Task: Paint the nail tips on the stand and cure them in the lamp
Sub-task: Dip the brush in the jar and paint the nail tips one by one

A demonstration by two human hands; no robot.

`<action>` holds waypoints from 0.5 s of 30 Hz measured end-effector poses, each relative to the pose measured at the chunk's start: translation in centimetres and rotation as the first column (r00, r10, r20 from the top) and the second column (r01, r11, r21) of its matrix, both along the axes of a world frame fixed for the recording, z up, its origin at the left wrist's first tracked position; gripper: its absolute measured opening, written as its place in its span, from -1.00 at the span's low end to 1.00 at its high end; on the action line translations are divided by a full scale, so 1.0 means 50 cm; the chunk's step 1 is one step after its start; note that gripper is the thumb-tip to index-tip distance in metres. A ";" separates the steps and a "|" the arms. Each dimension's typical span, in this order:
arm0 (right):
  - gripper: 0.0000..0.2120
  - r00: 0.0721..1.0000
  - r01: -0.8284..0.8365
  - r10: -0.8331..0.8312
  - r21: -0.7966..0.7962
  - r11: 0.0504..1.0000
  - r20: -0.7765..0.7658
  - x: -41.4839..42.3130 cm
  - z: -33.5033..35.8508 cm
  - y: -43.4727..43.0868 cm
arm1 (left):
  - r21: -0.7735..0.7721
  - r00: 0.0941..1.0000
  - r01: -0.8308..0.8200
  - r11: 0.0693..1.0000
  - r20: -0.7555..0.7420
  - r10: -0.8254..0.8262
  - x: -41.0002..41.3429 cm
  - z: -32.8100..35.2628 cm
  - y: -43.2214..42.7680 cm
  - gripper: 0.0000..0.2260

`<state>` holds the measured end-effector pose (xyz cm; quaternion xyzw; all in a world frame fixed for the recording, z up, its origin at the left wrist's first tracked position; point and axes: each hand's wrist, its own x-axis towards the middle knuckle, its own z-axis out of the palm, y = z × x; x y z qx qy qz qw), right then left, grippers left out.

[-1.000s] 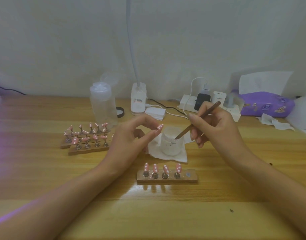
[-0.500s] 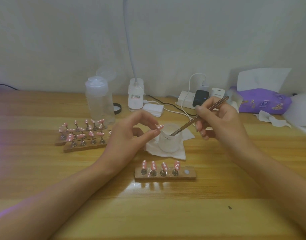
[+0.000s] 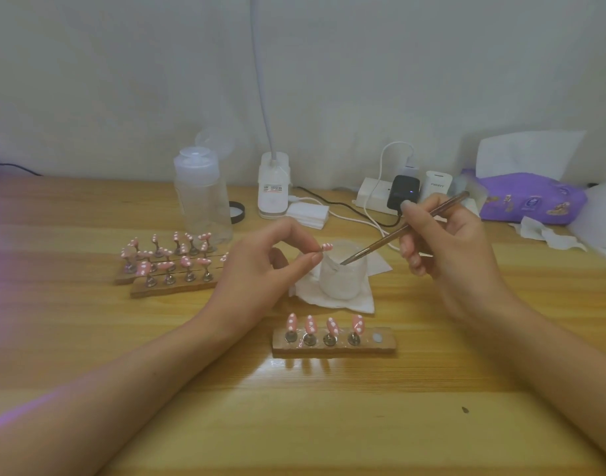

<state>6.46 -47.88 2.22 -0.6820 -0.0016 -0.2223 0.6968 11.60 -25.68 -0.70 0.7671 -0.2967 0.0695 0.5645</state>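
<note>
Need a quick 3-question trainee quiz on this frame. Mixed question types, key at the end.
1. True or false: the left hand pinches a nail tip.
2. The right hand holds a brush. Where is its working end? A: on the nail tip. B: in the white cup. C: on the bare wood.
3. How many pink tips stand on the near stand?

Key: 1 true; 2 B; 3 four, with the slot at the right end empty.
</note>
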 end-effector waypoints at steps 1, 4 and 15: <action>-0.74 1.000 0.009 -0.009 0.035 0.999 0.001 0.001 -0.005 -0.001 | 0.001 1.000 0.003 1.000 -0.002 -0.003 0.000 0.000 0.000 -0.93; -0.77 1.000 0.025 -0.026 0.125 0.992 0.004 -0.002 -0.022 -0.003 | 0.017 1.000 0.009 1.000 -0.018 -0.008 0.001 -0.001 0.002 -0.94; -0.76 0.997 0.034 -0.013 0.308 0.951 -0.071 -0.007 -0.028 -0.008 | 0.020 0.997 0.027 0.999 -0.078 -0.025 -0.001 0.001 0.004 -0.95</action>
